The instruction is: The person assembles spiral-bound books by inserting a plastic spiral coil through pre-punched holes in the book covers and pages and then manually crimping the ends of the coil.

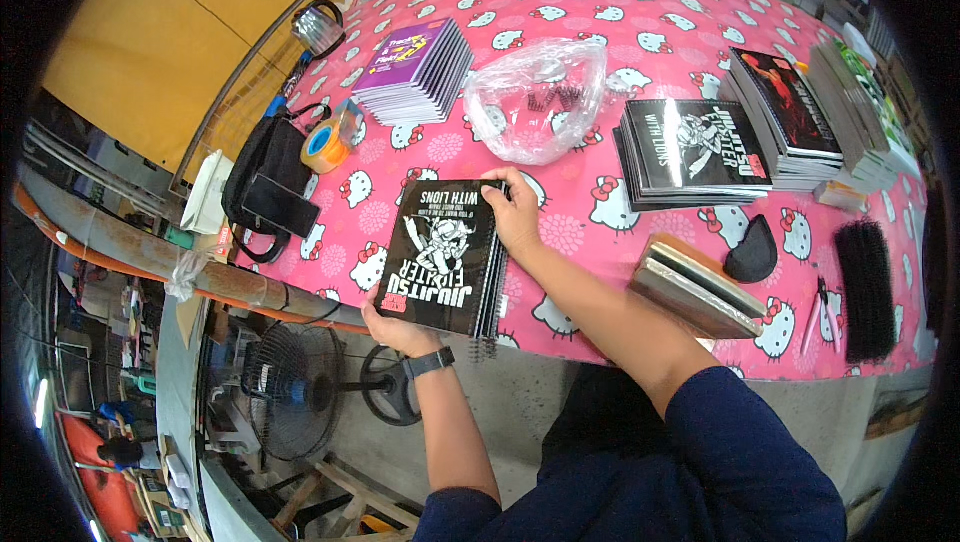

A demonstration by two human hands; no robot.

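- The black spiral-bound notebook with a white cartoon fighter on its cover [442, 260] lies at the near edge of the desk with the pink cartoon-cat cloth [640, 12], at about 7 o'clock from the clear plastic bag [537, 97].
- The left hand [397, 330] holds the near short edge of this notebook from below. Its grip is closed on the cover edge, with the fingers hidden under the book.
- The right hand [517, 214] rests on the far right corner of the notebook, fingers bent and pressing on the top edge. It pinches the corner and is not spread flat.
- A wire spiral [487, 342] sticks out at the right side of the notebook, near the desk edge.
- To do this step well, I think both hands should keep the pages squared. The right hand should press the corner so the sheets do not slide, and the left hand should support the part that hangs over the edge.
- At 2 o'clock from the notebook there is a stack of the same black notebooks [692, 154]. At 11 o'clock is a stack of purple-covered notebooks [415, 70].
- At 9 o'clock lie a black bag [262, 182] and an orange tape roll [325, 147].
- The spiral could catch on the cloth, so a slow movement seems safer.
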